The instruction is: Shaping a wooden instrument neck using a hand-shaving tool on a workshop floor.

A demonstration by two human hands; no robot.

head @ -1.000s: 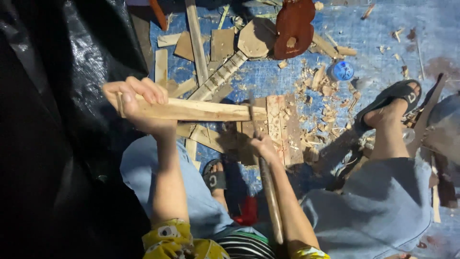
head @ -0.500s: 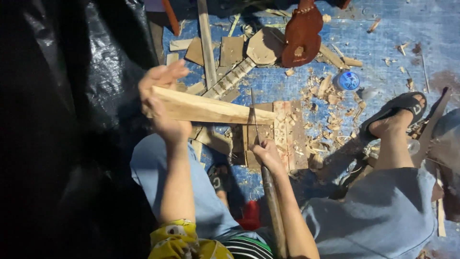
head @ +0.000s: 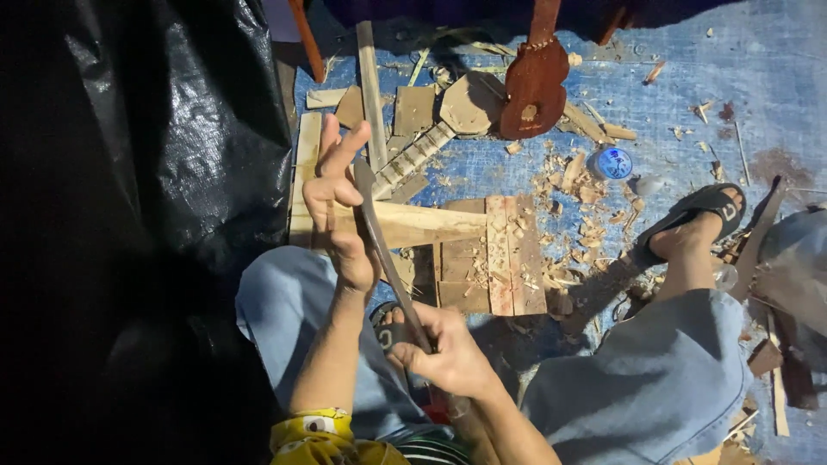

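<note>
Your left hand (head: 340, 211) grips the pale wood strip (head: 413, 224) with two fingers splayed up, holding it level over the board (head: 491, 258), while your right hand (head: 448, 353) is closed tight round the blade (head: 379, 241) crossing the strip

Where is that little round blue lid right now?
The blue lid lies on the blue tarp toward the upper right, among wood chips, just above the sandalled foot.
</note>
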